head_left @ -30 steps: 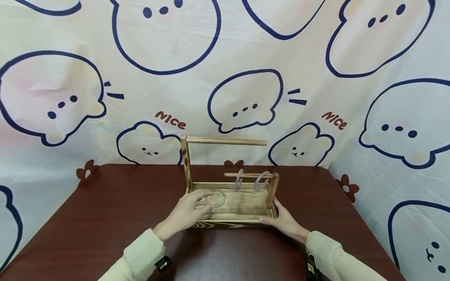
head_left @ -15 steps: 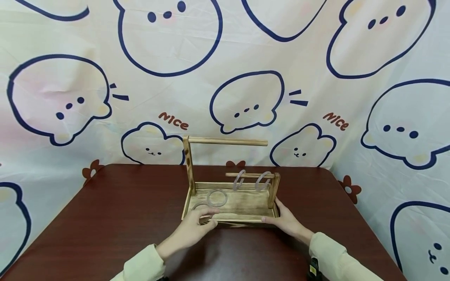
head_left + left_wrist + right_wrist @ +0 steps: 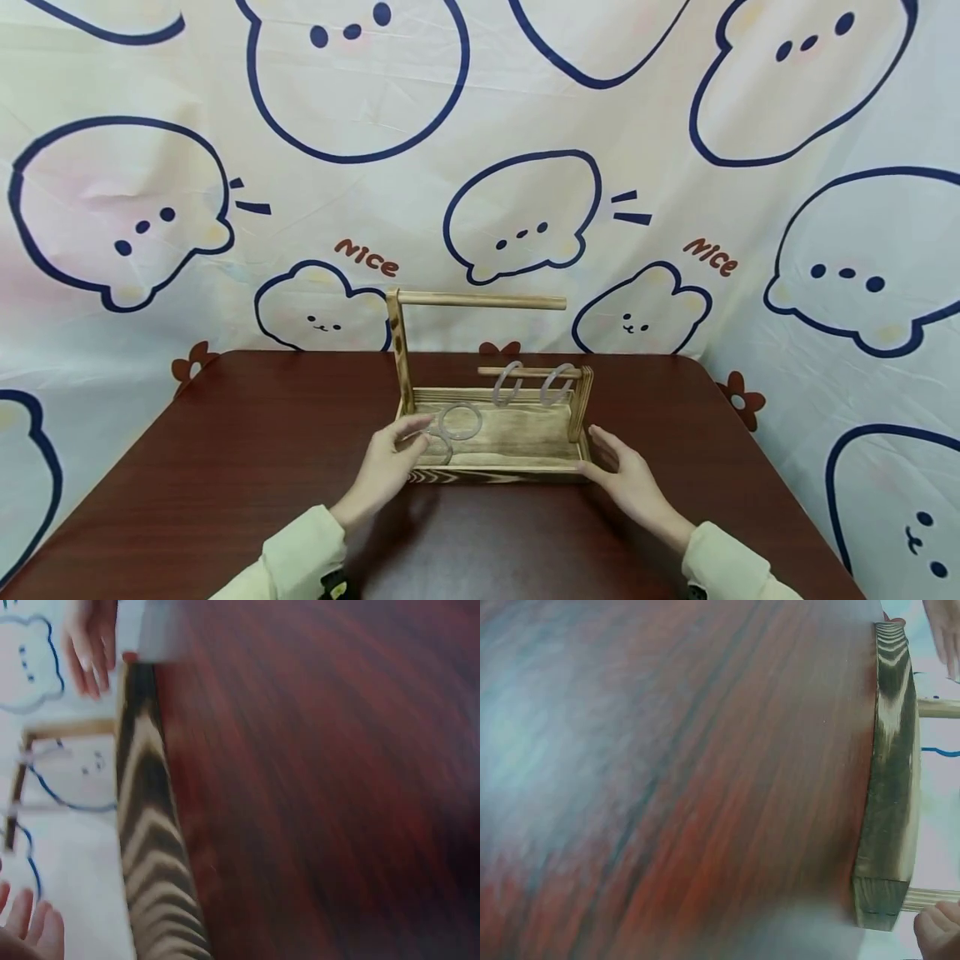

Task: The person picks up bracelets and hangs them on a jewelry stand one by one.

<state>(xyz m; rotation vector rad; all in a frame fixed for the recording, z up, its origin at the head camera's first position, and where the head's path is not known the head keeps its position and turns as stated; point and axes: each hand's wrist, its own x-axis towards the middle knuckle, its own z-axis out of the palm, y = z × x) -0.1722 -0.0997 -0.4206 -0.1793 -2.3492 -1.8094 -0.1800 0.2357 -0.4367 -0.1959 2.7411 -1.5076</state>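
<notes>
A wooden tray [image 3: 517, 477] with raised rods stands on the table. Two clear rings lie in its left part: one ring [image 3: 461, 422] flat on the bottom, the other ring [image 3: 448, 454] nearer the front and partly hidden by fingers. My left hand [image 3: 384, 462] is over the tray's left front corner, its fingers and thumb apart, fingertips right at the nearer ring. Two more rings, a left one [image 3: 501, 390] and a right one [image 3: 551, 388], hang on the short rod [image 3: 531, 373]. Beside the tray's right end, my right hand [image 3: 630, 479] has its fingers loosely extended and holds nothing.
A taller rod [image 3: 483, 300] runs from the upright post [image 3: 400, 350] at the tray's left end, above the short rod. The dark reddish table [image 3: 262, 433] spreads around the tray. Behind it hangs a cloth [image 3: 390, 200] printed with cartoon bears.
My left hand moved from the rings to the tray's front edge, then back left. My right hand let go of the tray's right end and opened. The rings on the short rod stay there.
</notes>
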